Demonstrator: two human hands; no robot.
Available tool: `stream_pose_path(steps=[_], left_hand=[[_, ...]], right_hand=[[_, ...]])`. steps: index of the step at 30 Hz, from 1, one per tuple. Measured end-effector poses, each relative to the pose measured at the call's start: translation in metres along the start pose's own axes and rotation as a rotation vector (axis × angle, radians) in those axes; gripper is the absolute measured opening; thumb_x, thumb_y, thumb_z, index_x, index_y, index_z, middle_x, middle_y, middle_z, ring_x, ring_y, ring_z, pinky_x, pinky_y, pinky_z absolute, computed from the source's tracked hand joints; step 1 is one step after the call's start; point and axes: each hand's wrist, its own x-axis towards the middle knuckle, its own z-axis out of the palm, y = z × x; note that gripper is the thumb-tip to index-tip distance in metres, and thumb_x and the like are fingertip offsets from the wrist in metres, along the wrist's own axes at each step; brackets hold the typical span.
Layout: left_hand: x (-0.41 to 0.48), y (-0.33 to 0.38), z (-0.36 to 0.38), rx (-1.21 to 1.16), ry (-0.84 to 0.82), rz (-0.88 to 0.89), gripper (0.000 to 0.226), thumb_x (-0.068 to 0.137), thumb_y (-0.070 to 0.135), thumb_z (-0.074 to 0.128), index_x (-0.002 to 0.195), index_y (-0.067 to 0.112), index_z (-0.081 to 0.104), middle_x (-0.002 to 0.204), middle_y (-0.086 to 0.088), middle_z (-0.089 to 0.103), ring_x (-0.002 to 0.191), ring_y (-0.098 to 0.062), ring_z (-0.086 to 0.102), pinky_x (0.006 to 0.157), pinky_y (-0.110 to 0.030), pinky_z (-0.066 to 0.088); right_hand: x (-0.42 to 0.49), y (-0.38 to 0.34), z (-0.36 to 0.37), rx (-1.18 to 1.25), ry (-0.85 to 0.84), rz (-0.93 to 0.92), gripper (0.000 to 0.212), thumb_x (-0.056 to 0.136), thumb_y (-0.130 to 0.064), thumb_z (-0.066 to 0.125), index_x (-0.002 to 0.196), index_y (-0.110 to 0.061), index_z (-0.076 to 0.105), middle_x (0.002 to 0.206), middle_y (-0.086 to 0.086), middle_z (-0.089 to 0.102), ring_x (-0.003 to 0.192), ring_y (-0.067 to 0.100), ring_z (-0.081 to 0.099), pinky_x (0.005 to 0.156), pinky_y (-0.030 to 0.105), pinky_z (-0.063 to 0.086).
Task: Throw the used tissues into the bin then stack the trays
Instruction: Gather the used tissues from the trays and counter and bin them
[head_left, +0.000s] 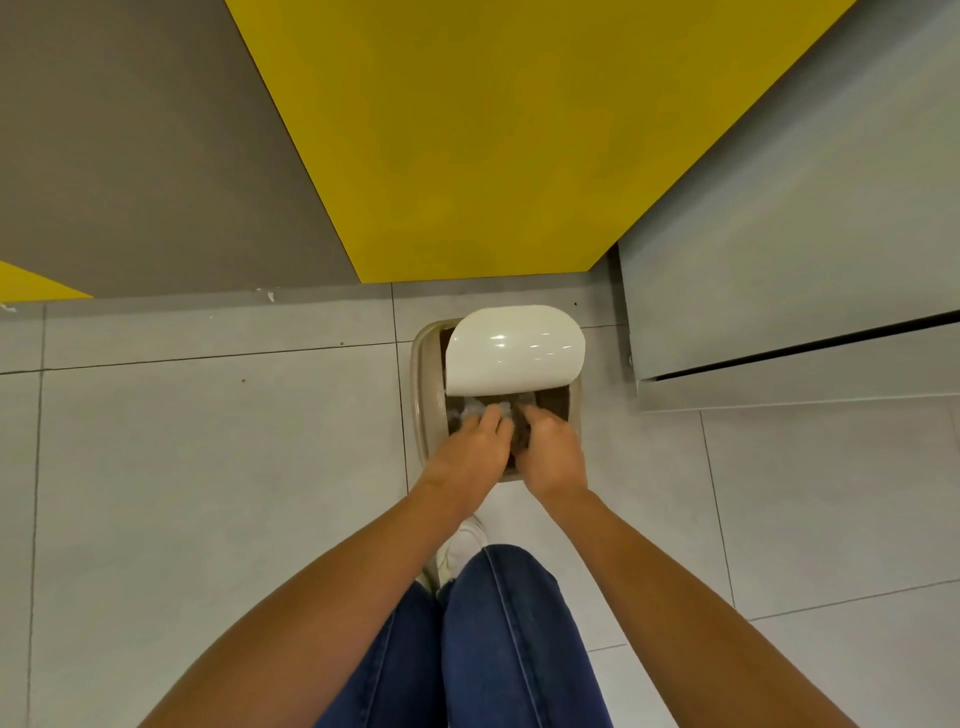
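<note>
A beige pedal bin (427, 395) stands on the floor by the wall, its white lid (514, 348) raised. Both my hands reach over its opening. My left hand (467, 452) stretches its fingers into the opening, and blurred white used tissues (475, 410) show just past its fingertips. My right hand (550, 454) is beside it, fingers pointing down into the bin and gripping nothing I can see. No trays are in view.
My white shoe (462, 545) sits at the bin's front base, with my jeans-clad legs (493, 649) below. A grey and yellow wall (467, 130) rises behind the bin. A grey cabinet (789, 291) stands right of it. Grey floor tiles (208, 493) spread left.
</note>
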Motion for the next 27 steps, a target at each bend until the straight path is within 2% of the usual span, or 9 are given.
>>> stream_pose_path(steps=[6,12,14,18,22,25,27], left_hand=[[0.006,0.000,0.003,0.104,-0.013,-0.012,0.058,0.088,0.002,0.055,0.138,0.006,0.027,0.133,-0.014,0.039,0.120,-0.028,0.043,0.093,-0.035,0.049],[-0.006,-0.006,-0.007,0.035,0.048,0.032,0.054,0.085,0.001,0.059,0.133,0.009,0.036,0.133,-0.011,0.043,0.121,-0.024,0.042,0.098,-0.030,0.044],[-0.014,-0.007,-0.018,-0.030,0.085,0.009,0.055,0.085,-0.001,0.057,0.135,0.011,0.036,0.132,-0.010,0.044,0.120,-0.023,0.043,0.094,-0.027,0.042],[-0.039,-0.004,-0.050,-0.320,0.207,-0.130,0.053,0.086,-0.001,0.056,0.134,0.014,0.041,0.126,-0.010,0.052,0.114,-0.024,0.050,0.086,-0.031,0.049],[-0.070,0.007,-0.098,-0.697,0.269,-0.353,0.046,0.086,0.017,0.064,0.129,0.016,0.046,0.121,-0.007,0.058,0.105,-0.021,0.057,0.084,-0.025,0.047],[-0.096,0.011,-0.142,-0.891,0.275,-0.415,0.046,0.085,0.021,0.065,0.127,0.014,0.048,0.120,-0.007,0.058,0.105,-0.020,0.057,0.088,-0.026,0.045],[-0.116,0.013,-0.174,-0.934,0.310,-0.428,0.044,0.086,0.019,0.064,0.127,0.013,0.048,0.121,-0.005,0.059,0.108,-0.018,0.055,0.088,-0.021,0.041]], right_hand=[[-0.006,0.003,-0.006,0.001,-0.030,-0.029,0.044,0.088,-0.002,0.057,0.130,-0.016,0.053,0.126,0.006,0.059,0.113,0.022,0.057,0.095,0.028,0.046],[-0.014,-0.004,-0.012,-0.022,-0.047,-0.039,0.040,0.089,-0.006,0.058,0.128,-0.014,0.054,0.126,0.007,0.059,0.114,0.023,0.057,0.099,0.031,0.045],[-0.021,-0.010,-0.018,-0.024,-0.060,-0.029,0.043,0.089,-0.006,0.058,0.130,-0.014,0.052,0.130,0.007,0.057,0.118,0.024,0.054,0.101,0.031,0.043],[-0.042,-0.029,-0.042,-0.028,-0.133,-0.007,0.050,0.090,-0.003,0.057,0.137,-0.014,0.045,0.141,0.007,0.046,0.128,0.024,0.046,0.107,0.031,0.037],[-0.068,-0.057,-0.076,-0.025,-0.149,-0.008,0.049,0.091,-0.005,0.055,0.137,-0.019,0.044,0.144,0.003,0.044,0.128,0.022,0.047,0.104,0.027,0.039],[-0.090,-0.086,-0.109,-0.005,-0.135,-0.056,0.046,0.091,-0.007,0.054,0.135,-0.019,0.047,0.144,0.003,0.044,0.128,0.020,0.046,0.103,0.024,0.038],[-0.106,-0.108,-0.136,0.021,-0.111,-0.091,0.045,0.090,-0.008,0.054,0.134,-0.017,0.049,0.142,0.003,0.046,0.128,0.020,0.046,0.102,0.023,0.037]])
